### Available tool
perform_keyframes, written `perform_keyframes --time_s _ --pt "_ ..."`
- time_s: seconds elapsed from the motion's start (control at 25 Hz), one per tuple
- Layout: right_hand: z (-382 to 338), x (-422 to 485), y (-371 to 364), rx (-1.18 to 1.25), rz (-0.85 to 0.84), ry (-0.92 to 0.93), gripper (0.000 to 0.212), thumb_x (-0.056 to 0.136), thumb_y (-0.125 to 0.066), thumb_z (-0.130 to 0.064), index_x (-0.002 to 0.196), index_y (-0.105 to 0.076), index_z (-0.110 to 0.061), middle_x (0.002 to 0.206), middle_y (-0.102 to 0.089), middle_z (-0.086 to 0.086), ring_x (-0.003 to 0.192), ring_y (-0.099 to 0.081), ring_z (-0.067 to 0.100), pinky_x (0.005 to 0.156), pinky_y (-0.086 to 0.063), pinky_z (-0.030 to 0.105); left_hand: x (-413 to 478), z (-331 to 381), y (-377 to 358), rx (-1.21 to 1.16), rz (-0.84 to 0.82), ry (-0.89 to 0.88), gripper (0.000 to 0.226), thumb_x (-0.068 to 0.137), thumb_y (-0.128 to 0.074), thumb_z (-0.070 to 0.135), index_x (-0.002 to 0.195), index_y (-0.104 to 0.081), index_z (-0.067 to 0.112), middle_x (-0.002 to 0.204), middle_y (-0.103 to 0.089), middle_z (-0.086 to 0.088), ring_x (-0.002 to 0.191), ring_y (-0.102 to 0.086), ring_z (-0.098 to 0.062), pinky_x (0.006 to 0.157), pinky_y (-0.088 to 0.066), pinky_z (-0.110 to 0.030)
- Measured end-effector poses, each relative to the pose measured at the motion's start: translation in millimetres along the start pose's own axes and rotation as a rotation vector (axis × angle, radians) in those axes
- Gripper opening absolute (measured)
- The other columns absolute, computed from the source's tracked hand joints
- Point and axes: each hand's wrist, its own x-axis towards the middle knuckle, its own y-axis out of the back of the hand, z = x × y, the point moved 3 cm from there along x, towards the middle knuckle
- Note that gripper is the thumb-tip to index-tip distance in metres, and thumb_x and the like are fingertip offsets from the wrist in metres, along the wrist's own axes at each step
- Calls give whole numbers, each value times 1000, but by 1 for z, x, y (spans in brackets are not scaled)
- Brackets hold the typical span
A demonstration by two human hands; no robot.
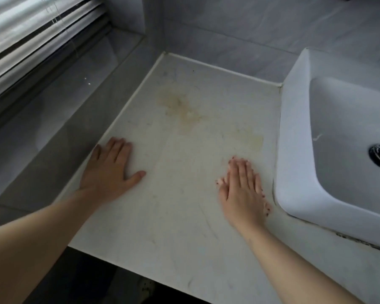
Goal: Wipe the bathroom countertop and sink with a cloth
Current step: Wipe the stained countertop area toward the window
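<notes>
Although a cloth is called for by the task, none is to be seen anywhere in the view, so its direction from either grip cannot be told. Both grips are laid flat and open, palm down, on the pale marbled stone bench (180, 216), and nothing is held in either. The left hand (110, 170) is pressed near the bench's left edge, just beside the grey tiled window ledge (53, 128); the right hand (242, 189) is set near the white rectangular ceramic sink (294, 150), its blur suggesting motion.

Between and beyond the two hands, toward the back wall, a yellowish-brown stain (180, 106) is spread, with a fainter patch (252, 139) lying ahead of the right hand. The sink is nearer to the right hand, and so is best reached by that side. Wiping is judged not yet begun.
</notes>
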Motion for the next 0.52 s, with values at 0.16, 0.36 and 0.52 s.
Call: perform_keyframes --time_s 0.16,0.36,0.52 --pt "26 59 6 91 -33 -514 61 98 -27 -35 149 -12 -4 157 -11 16 146 -6 28 117 -2 41 13 -6 -7 13 -10 -76 102 73 -10 78 143 -30 8 151 -27 -14 141 -21 -25 112 -7 -37" --pt "18 135 0 214 -119 -672 66 95 -19 -53 151 -7 -20 159 2 8 145 7 31 115 4 53 11 -9 -9 20 -28 -28 93 83 -8 73 133 -46 5 138 -47 -19 128 -44 -32 105 -19 -38" --pt "-54 147 -4 52 -176 -56 63 90 -25 -63 147 -17 -38 159 -3 -3 145 3 28 114 4 56 12 -13 -14 27 -26 -32 90 82 -11 73 136 -44 8 141 -44 -16 132 -36 -26 107 -18 -40"
